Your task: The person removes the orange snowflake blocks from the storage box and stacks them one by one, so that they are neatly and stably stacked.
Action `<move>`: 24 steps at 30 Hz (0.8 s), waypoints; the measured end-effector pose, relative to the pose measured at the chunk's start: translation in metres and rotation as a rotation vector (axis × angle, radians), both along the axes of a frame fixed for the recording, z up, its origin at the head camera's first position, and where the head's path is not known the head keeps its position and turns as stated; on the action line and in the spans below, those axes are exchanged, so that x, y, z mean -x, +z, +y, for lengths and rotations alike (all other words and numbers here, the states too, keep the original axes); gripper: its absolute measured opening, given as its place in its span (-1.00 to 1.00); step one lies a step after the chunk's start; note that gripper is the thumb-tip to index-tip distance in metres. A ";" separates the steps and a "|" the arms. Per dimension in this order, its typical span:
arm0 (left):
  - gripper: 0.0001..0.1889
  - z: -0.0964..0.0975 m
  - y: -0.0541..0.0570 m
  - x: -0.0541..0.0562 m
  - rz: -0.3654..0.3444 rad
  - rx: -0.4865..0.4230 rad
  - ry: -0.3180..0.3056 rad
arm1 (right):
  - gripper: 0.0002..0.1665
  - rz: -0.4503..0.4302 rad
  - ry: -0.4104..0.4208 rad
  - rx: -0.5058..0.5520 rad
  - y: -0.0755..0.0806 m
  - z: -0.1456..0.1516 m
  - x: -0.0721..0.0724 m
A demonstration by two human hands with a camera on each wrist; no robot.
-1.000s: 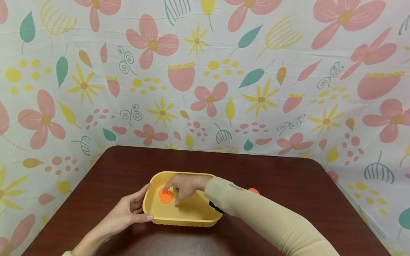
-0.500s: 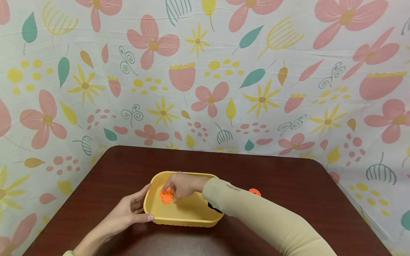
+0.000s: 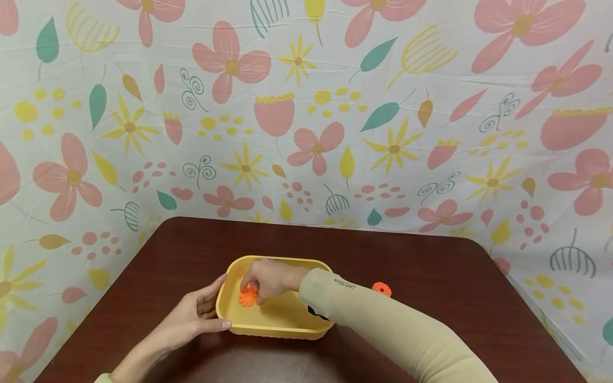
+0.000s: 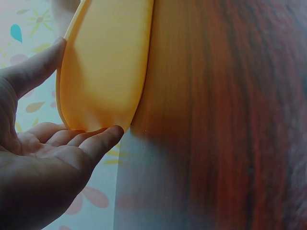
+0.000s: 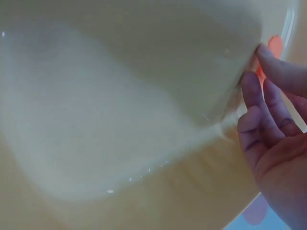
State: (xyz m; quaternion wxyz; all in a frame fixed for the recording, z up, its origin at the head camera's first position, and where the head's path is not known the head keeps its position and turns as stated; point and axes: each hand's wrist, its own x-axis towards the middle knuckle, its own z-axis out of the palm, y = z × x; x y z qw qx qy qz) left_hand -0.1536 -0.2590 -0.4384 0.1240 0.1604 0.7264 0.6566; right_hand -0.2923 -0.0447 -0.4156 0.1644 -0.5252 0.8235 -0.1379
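Observation:
A yellow plastic tray (image 3: 278, 331) with rounded corners stands on the table. My left hand (image 3: 193, 314) grips its left end, the thumb at the near corner and the fingers at the far one. In the left wrist view the thumb and fingertips press on the tray wall (image 4: 105, 62). My right hand (image 3: 272, 277) reaches down inside, fingers bent, pinching at an orange scalloped disc (image 3: 247, 298) at the tray's left end. In the right wrist view, orange (image 5: 275, 45) shows behind the thumb; the fingers partly hide the disc.
Another orange scalloped disc (image 3: 381, 289), with a hole in its middle, lies on the dark wood table (image 3: 431, 276) right of the tray, just beyond the right sleeve (image 3: 383, 319). A flower-printed cloth (image 3: 306, 106) hangs behind the table.
The right index finger, stretched onto the orange disc before, is now bent at it with the other fingers. The right forearm has shifted slightly, baring more of the disc on the table.

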 end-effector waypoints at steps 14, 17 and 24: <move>0.06 0.000 0.000 0.000 0.007 0.002 0.000 | -0.58 -0.121 -0.041 0.042 -0.001 0.000 -0.001; 0.06 0.001 0.000 0.000 0.005 0.003 0.003 | -0.60 -0.131 -0.051 0.035 0.002 0.000 -0.002; 0.06 0.001 -0.001 0.000 0.003 0.000 0.008 | -0.56 -0.186 -0.035 0.044 0.006 0.002 0.000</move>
